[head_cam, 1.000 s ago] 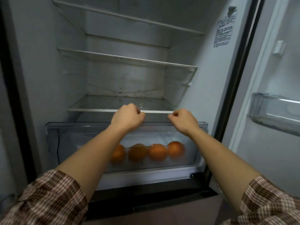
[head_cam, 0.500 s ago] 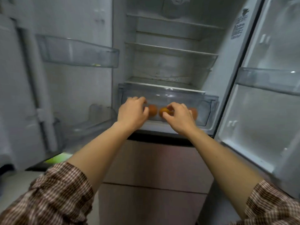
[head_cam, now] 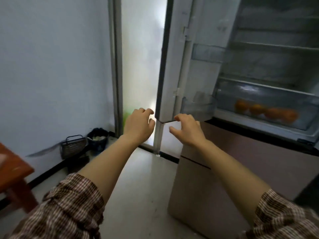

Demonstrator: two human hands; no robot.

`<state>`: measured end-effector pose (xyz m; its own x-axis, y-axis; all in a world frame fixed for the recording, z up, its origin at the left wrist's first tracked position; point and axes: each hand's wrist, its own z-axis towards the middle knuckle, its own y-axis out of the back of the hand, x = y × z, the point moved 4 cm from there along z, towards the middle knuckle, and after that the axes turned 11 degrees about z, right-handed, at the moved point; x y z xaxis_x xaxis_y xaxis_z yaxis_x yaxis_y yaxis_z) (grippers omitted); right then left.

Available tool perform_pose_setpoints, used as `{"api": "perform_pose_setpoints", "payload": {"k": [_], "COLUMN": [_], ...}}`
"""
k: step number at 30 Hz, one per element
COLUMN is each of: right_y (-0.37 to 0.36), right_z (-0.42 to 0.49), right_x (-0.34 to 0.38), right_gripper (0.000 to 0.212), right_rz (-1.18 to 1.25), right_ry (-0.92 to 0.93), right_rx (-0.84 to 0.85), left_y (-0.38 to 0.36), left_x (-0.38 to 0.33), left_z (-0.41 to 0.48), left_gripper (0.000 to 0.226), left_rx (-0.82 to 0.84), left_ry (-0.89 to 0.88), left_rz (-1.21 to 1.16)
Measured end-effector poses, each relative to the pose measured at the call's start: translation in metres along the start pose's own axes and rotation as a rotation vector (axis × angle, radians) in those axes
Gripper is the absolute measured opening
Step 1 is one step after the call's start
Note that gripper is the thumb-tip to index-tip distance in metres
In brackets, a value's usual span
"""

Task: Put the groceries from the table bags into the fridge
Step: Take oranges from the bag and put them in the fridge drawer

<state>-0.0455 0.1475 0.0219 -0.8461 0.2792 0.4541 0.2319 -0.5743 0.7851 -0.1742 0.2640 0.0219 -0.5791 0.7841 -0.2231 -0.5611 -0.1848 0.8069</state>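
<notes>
**Op:** Hands first: left hand [head_cam: 138, 125] and right hand [head_cam: 187, 131] hang mid-frame, fingers loosely curled, gripping nothing.

**Desk:** And the groceries?

**Op:** I see only oranges [head_cam: 265, 111] in the fridge [head_cam: 233, 149] drawer [head_cam: 259, 94], right of frame. The bags are out of view.

**Desk:** How will they handle?

**Op:** I'd judge them firm, round and prone to roll, so I'd cup each in the palm. Bags would be limp — I'd take the handles.

**Desk:** The room?

**Op:** Pale, smooth floor [head_cam: 146, 178], table [head_cam: 15, 169] corner lower left, wire basket [head_cam: 73, 147] by the wall [head_cam: 51, 66].
</notes>
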Motion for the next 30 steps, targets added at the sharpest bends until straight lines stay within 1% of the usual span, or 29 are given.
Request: {"api": "perform_pose_setpoints", "payload": {"k": [6,7,11,17,23,26,30], "right_y": [-0.116,-0.132,-0.232,-0.345,-0.438,-0.485,-0.547], "right_z": [0.021,0.021,0.016,0.009,0.018,0.026,0.048], "right_x": [0.13,0.146,0.236,0.341,0.409,0.434,0.466], "right_gripper": [0.048,0.047,0.043,0.042,0.045,0.038,0.044], "right_rz": [0.047,0.053,0.097,0.178,0.188,0.133,0.071], "right_ry": [0.117,0.126,0.151,0.188,0.266,0.339,0.408], "right_rx": [0.101,0.112,0.211,0.355,0.492,0.568,0.658], "left_y": [0.046,0.051,0.074,0.101,0.102,0.094,0.077], "left_x": [0.165,0.186,0.31,0.452,0.568,0.615,0.682], "left_z": [-0.04,-0.046,-0.088,-0.145,-0.191,-0.212,-0.221], "left_gripper": [0.034,0.033,0.032,0.034,0.033,0.034,0.03], "left_rx": [0.027,0.027,0.072,0.155,0.184,0.255,0.331], "left_ry": [0.17,0.186,0.295,0.429,0.567,0.697,0.764], "left_rz": [0.081,0.087,0.145,0.226,0.195,0.262,0.292]}}
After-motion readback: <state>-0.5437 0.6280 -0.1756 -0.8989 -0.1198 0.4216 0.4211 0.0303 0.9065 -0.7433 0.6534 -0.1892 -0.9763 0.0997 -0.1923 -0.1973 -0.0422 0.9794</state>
